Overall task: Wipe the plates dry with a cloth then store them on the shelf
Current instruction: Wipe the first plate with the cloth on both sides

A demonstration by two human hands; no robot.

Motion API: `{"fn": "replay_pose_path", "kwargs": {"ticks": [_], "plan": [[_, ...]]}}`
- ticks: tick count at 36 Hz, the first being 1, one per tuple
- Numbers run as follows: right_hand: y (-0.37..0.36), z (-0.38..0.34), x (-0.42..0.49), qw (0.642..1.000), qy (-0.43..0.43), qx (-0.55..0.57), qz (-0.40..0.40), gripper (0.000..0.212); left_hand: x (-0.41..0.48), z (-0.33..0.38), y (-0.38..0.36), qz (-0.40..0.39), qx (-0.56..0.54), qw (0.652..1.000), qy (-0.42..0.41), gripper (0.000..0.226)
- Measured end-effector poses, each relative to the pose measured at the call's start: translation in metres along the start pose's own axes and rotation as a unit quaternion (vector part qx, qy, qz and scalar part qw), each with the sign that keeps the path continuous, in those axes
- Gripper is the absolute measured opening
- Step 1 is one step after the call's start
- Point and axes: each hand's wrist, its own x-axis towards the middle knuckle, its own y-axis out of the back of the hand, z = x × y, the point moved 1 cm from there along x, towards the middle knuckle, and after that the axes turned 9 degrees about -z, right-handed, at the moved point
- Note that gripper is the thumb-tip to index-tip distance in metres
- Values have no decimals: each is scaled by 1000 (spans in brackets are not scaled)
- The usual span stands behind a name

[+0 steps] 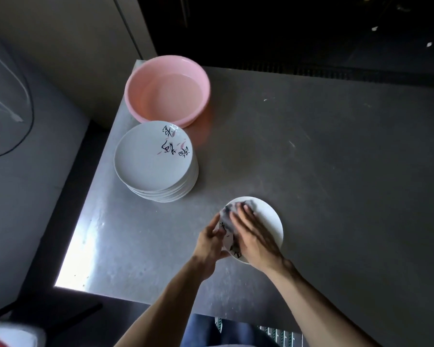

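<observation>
left hand grips plate rim at table front edge. right hand flat, fingers straight, pressing cloth onto it. plate stack well left.

Glossy white plates – smooth pink plastic basin – brushed metal table.

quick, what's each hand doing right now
Left hand: grips the rim of the plate.
Right hand: open, straight fingers pressing the cloth onto the plate.
</observation>
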Motion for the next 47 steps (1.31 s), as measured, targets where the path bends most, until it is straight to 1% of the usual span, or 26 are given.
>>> {"fn": "replay_pose_path", "kwargs": {"ticks": [3, 4, 5, 7, 9, 11, 13, 16, 18, 20, 23, 25, 26, 27, 29, 30, 31, 33, 34, 36, 37, 39, 41, 42, 45, 47], "plan": [[0, 7, 7, 979, -196, 51, 20, 57, -2, -4, 3, 4, -12, 1000, -5, 47], [-2, 3, 10, 976, -211, 60, 18, 59, -2, -4, 2, 3, -14, 1000, -7, 47], [-3, -3, 11, 980, -190, 62, 8, 61, -2, -4, 1, 1, -13, 1000, -8, 46], [-8, -16, 7, 997, -78, 21, -21, 65, 0, -3, 0, 5, -1, 1000, -1, 44], [-9, -21, 0, 998, 21, -30, -43, 66, -1, -3, 1, 13, 9, 1000, 10, 46], [-9, -14, -1, 998, 21, -32, -44, 67, -4, -5, 3, 17, 9, 1000, 14, 47], [-5, -6, 1, 996, -88, -17, -11, 71, -7, -6, 4, 19, 1, 1000, 10, 47], [3, -5, 5, 962, -273, 1, 15, 64, -7, -4, 1, 27, -3, 1000, -2, 47], [-1, -11, 4, 952, -302, 31, 24, 64, -8, -1, -4, 28, -8, 999, -15, 43], [-8, -21, -2, 970, -231, 71, 34, 71, -11, 0, -6, 30, -14, 999, -28, 39], [-5, -39, -10, 993, -33, 109, -23, 75, -15, -6, -8, 55, -5, 998, -37, 37], [-3, -35, -6, 996, 14, 78, -41, 76, -19, -11, -7, 72, 0, 997, -35, 37], [-2, -31, -3, 998, -8, 60, -33, 78, -20, -13, -7, 79, -1, 996, -31, 37], [-2, -25, -1, 996, -67, 53, -23, 80, -22, -14, -6, 88, -4, 996, -29, 36], [2, -19, 4, 970, -235, 62, -1, 81, -24, -14, -7, 106, -16, 994, -26, 37], [5, -21, 5, 956, -288, 65, 8, 81, -24, -16, -8, 114, -24, 993, -25, 37], [4, -24, 6, 951, -302, 70, 16, 81, -24, -17, -11, 115, -31, 992, -28, 38], [-1, -35, 5, 966, -234, 107, 4, 83, -23, -21, -15, 115, -45, 992, -30, 37], [-4, -40, 2, 979, -161, 122, -13, 84, -23, -21, -18, 116, -51, 991, -29, 35], [-4, -43, -2, 991, -30, 127, -40, 82, -26, -15, -19, 134, -44, 990, -22, 17], [-3, -41, -4, 990, 2, 131, -49, 78, -28, -10, -19, 139, -45, 989, -21, 14], [0, -33, -3, 991, 19, 127, -40, 68, -26, -7, -15, 128, -44, 991, -18, 21], [0, -25, -1, 995, -10, 95, -10, 68, -24, -8, -13, 107, -55, 993, -12, 9], [2, -22, 1, 995, -56, 88, 2, 71, -23, -10, -11, 90, -60, 994, -9, 7], [7, -13, 6, 958, -270, 89, 29, 73, -24, -10, -10, 39, -70, 997, -16, 39], [7, -14, 6, 941, -320, 105, 39, 68, -26, -7, -9, 2, -57, 998, -33, 51]]}}
